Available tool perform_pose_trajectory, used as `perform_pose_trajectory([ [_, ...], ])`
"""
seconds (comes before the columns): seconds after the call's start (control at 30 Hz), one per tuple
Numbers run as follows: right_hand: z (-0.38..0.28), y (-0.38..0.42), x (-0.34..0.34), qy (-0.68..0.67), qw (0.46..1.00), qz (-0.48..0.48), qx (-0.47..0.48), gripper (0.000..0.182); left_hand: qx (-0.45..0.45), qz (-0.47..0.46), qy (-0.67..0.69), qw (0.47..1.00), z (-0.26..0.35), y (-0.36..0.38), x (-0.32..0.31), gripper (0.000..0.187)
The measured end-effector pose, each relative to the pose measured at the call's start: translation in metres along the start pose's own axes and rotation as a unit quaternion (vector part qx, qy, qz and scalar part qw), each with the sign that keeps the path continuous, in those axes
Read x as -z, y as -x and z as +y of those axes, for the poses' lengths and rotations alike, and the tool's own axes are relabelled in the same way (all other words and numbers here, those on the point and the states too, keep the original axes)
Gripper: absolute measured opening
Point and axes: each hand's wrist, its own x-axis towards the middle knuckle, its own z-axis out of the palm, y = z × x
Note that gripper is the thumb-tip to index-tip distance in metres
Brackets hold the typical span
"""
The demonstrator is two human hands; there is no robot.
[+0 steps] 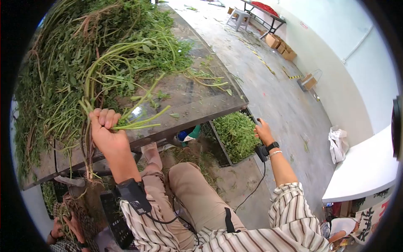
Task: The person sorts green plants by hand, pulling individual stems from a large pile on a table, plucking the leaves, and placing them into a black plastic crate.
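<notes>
My left hand [110, 130] is closed round a bunch of green stems [145, 122] at the table's front edge. The stems curve up into a big heap of leafy plants [63, 63] that covers much of the dark table [189, 98]. Reddish stems with roots hang down past the wrist. At the right, my right hand [263, 132] is held over the edge of a black crate [228, 157] filled with small green sprigs [236, 136]. Its fingers are partly spread, with nothing visible between them.
Another person's hands [69, 227] hold plants at the lower left, near a black crate [113, 218]. A white table [365, 168] stands at the right, with a white bag [337, 145] beside it. Farther back are a grey stool [239, 17] and cardboard boxes [281, 46].
</notes>
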Motion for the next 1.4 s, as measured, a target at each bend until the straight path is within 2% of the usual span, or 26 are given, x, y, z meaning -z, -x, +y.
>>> perform_pose_trajectory([
  [0.13,-0.056,-0.002,0.004,-0.059,0.987,0.023,0.146,0.036,-0.018,0.032,-0.037,0.999,-0.004,0.0,0.002,0.021],
  [0.3,-0.2,0.022,0.007,-0.123,0.96,0.023,0.249,0.026,-0.039,0.051,-0.016,0.998,-0.008,0.0,0.004,0.025],
  [0.37,-0.261,0.042,0.005,-0.12,0.945,-0.014,0.304,0.024,-0.034,0.076,-0.049,0.995,-0.009,0.002,-0.001,0.026],
  [0.5,-0.355,0.083,-0.011,-0.083,0.913,-0.022,0.399,0.022,-0.051,0.071,-0.078,0.993,-0.009,0.003,0.002,0.026],
  [0.57,-0.388,0.099,-0.026,-0.079,0.897,-0.169,0.4,0.023,-0.055,0.075,-0.08,0.992,-0.008,0.003,0.003,0.026],
  [0.6,-0.401,0.102,-0.037,-0.078,0.895,-0.169,0.406,0.023,-0.052,0.079,-0.084,0.992,-0.009,0.002,0.004,0.026],
  [0.67,-0.421,0.105,-0.062,-0.01,0.857,-0.257,0.447,0.024,-0.053,0.086,-0.078,0.992,-0.009,0.0,0.006,0.026],
  [0.7,-0.432,0.106,-0.073,-0.008,0.854,-0.257,0.453,0.024,-0.05,0.087,-0.08,0.992,-0.009,0.0,0.006,0.026],
  [0.77,-0.451,0.104,-0.094,0.103,0.787,-0.202,0.573,0.029,-0.045,0.094,-0.083,0.991,-0.009,0.0,0.006,0.025],
  [0.87,-0.472,0.091,-0.128,0.113,0.766,-0.145,0.617,0.033,-0.049,0.098,-0.094,0.99,-0.009,0.0,0.005,0.026],
  [0.9,-0.477,0.083,-0.137,0.141,0.752,-0.122,0.633,0.045,-0.048,0.095,-0.097,0.99,-0.009,0.0,0.005,0.026],
  [1.07,-0.487,0.068,-0.179,0.154,0.739,-0.13,0.643,0.061,-0.048,0.115,-0.102,0.987,-0.009,-0.002,0.006,0.022],
  [1.13,-0.49,0.073,-0.18,0.227,0.769,-0.176,0.572,0.06,-0.052,0.122,-0.11,0.985,-0.008,-0.003,0.006,0.019],
  [1.17,-0.493,0.08,-0.176,0.222,0.782,-0.168,0.557,0.047,-0.043,0.122,-0.124,0.984,-0.007,-0.001,0.004,0.016],
  [1.2,-0.493,0.082,-0.173,0.222,0.781,-0.168,0.559,0.047,-0.035,0.121,-0.136,0.983,-0.006,-0.001,0.002,0.015],
  [1.3,-0.495,0.092,-0.155,0.108,0.79,-0.101,0.595,0.022,-0.044,0.14,-0.14,0.979,-0.006,-0.003,0.001,0.023],
  [1.4,-0.493,0.111,-0.132,0.051,0.773,-0.093,0.625,0.021,-0.059,0.138,-0.154,0.977,0.002,0.001,-0.007,0.028],
])
